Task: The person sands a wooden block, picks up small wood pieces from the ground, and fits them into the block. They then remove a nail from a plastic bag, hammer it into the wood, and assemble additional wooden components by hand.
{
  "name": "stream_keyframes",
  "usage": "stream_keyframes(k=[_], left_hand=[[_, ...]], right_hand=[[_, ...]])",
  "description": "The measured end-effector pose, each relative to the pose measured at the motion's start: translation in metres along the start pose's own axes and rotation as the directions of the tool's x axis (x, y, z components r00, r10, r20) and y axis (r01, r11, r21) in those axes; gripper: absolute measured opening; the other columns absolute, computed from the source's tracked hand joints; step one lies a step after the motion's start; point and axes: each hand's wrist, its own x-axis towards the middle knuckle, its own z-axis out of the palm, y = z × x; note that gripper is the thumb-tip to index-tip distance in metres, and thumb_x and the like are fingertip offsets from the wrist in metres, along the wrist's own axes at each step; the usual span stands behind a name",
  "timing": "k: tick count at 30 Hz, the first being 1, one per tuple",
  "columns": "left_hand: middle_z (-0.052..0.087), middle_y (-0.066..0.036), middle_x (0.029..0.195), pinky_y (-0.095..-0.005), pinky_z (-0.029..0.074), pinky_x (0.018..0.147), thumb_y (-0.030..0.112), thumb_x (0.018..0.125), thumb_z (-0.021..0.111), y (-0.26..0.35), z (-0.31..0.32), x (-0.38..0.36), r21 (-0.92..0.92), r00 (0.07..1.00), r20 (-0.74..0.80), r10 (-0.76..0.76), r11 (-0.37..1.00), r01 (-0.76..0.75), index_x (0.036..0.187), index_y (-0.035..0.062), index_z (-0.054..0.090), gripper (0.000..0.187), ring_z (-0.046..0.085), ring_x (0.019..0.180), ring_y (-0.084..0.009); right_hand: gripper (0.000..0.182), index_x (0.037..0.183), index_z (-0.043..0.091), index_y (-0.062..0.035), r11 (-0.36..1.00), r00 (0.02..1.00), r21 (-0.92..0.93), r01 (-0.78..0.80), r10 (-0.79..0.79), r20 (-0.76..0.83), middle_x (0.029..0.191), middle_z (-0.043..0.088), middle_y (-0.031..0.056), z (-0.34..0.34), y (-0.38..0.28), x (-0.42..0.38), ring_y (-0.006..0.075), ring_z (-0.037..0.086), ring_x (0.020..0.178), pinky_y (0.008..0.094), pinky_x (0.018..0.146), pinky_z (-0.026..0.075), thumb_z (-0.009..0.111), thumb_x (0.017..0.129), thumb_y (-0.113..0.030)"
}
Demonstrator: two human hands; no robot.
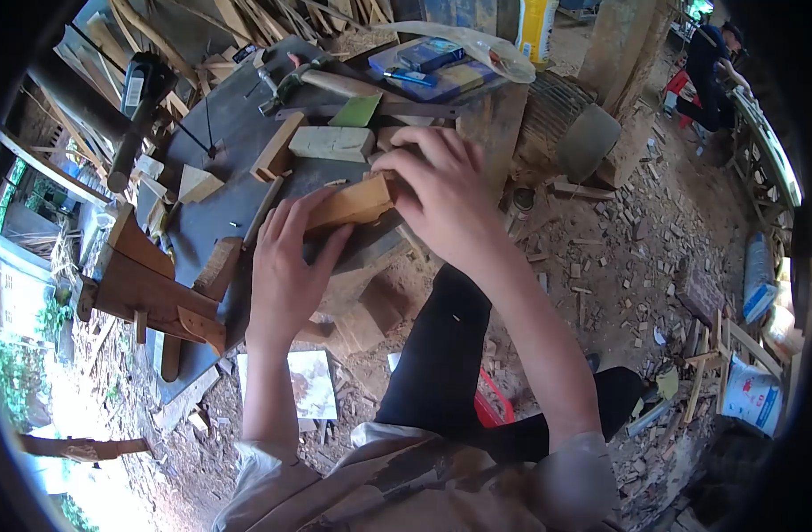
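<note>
A light brown wooden block [357, 202] is held over the near edge of the dark worktable [238, 199]. My left hand [291, 257] grips its left end, thumb on the near side and fingers on the far side. At its right end, my right hand [437, 191] has its fingers curved, with the thumb and fingertips against the block's end. Just beyond the block lie a pale squared block [332, 143], a green piece [355, 110] and a brown wooden piece [278, 146].
A hammer [335, 83] and a blue box [431, 55] lie at the table's back. A wooden assembly [153, 288] stands at the left edge. Wood chips cover the ground [601, 266]. Another person [712, 75] is at the far right.
</note>
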Motion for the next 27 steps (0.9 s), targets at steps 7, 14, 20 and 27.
stream_keyframes(k=[7,14,20,27], left_hand=[[0.076,-0.01,0.106,-0.034,0.055,0.096,0.027,0.101,0.085,0.025,0.005,0.009,-0.37,0.991,-0.005,-0.137,0.921,0.125,0.13,-0.0035,0.07,0.045,0.071,0.103,-0.0179],[0.076,-0.008,0.113,-0.0272,0.058,0.081,0.028,0.105,0.082,0.044,0.022,0.026,-0.694,0.958,0.128,-0.256,0.667,0.271,0.131,-0.0022,0.066,0.043,0.074,0.097,-0.0129],[0.074,-0.009,0.117,-0.0254,0.057,0.07,0.03,0.106,0.08,0.047,0.036,0.035,-0.78,0.949,0.223,-0.221,0.544,0.31,0.134,-0.0017,0.063,0.045,0.076,0.093,-0.0134],[0.074,-0.007,0.112,-0.0239,0.054,0.065,0.034,0.103,0.083,0.04,0.033,0.035,-0.844,0.938,0.274,-0.214,0.413,0.341,0.132,-0.0009,0.063,0.049,0.074,0.088,-0.0118]], right_hand=[[0.024,0.12,0.076,-0.0085,0.901,0.969,0.396,-0.175,0.228,-0.091,0.109,0.076,0.0084,-0.024,0.006,-0.007,0.0255,0.074,0.103,0.0412,0.095,0.054,0.08,0.097,-0.011],[0.029,0.128,0.073,-0.0022,0.535,0.889,0.783,-0.318,0.456,0.05,0.114,0.077,0.0047,-0.058,-0.002,-0.019,0.0111,0.072,0.104,0.0296,0.093,0.057,0.081,0.102,-0.013],[0.029,0.125,0.07,-0.0018,0.54,0.893,0.764,-0.352,0.438,0.102,0.112,0.075,0.003,-0.061,-0.004,-0.027,0.0091,0.07,0.103,0.0275,0.093,0.055,0.083,0.102,-0.013],[0.027,0.123,0.07,-0.0034,0.534,0.894,0.769,-0.351,0.435,0.106,0.108,0.074,0.0016,-0.048,-0.011,-0.021,0.008,0.069,0.099,0.0258,0.091,0.053,0.083,0.102,-0.015]])
